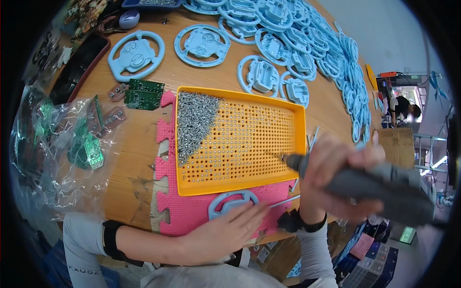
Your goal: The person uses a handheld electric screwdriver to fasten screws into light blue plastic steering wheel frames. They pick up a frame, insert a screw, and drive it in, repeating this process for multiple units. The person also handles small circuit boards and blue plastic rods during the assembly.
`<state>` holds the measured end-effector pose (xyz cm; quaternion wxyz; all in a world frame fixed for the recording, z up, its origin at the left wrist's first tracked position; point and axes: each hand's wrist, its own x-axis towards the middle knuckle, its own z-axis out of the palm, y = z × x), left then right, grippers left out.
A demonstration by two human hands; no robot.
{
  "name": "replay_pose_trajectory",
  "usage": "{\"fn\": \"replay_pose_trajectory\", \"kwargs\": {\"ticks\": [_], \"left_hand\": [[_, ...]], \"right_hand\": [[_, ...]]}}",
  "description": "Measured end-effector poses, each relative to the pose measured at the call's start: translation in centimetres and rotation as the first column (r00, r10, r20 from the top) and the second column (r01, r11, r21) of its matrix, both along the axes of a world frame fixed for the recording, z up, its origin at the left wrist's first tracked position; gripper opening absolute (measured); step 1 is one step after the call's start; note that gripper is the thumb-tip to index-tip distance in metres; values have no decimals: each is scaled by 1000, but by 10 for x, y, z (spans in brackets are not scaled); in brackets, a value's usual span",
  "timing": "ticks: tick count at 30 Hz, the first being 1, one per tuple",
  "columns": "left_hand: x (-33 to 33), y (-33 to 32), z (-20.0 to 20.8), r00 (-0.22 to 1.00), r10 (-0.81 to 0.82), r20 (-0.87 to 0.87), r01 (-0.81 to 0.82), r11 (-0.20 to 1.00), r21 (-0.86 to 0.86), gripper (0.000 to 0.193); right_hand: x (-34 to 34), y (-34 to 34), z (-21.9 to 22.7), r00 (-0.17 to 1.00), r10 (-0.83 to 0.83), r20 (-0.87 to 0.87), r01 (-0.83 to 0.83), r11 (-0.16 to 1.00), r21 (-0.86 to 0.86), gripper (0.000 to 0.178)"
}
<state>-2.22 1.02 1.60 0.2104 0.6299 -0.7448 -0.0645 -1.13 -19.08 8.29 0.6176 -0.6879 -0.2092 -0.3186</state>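
Upon the pink, jigsaw-edged foam mat point(182, 211) we have the yellow, rectangular, perforated plastic tray point(245, 144), and our right hand point(329, 165), slightly blurred, grips the dark grey, elongated power screwdriver point(384, 189), its tip over the tray's right side. Our left hand point(228, 230), fingers outstretched, lies over the light blue, round plastic steering wheel point(232, 205) on the mat, nearer us than the tray, whose far left corner holds heaped small silver metal screws point(194, 120).

Wood bench point(129, 168) — pale wall point(384, 43) upper right; bright opening point(415, 94) far right, metal frame point(432, 136) below — lit strip point(434, 165) near it; grey floor point(425, 240) lower right.
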Motion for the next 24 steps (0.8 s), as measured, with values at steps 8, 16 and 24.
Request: {"fn": "replay_pose_trajectory", "kwargs": {"ticks": [8,16,24], "left_hand": [[11,-2,-6,997,-73,-3,74,997,34,44],[12,-3,-3,999,-52,-16,52,999,12,41],[12,-5,-4,998,-55,-18,55,998,13,40]], "right_hand": [[27,-32,-25,972,-197,-129,208,975,75,63],[27,-31,-28,947,-272,-173,286,956,64,62],[35,-25,-33,940,-323,-108,328,944,28,57]]}}
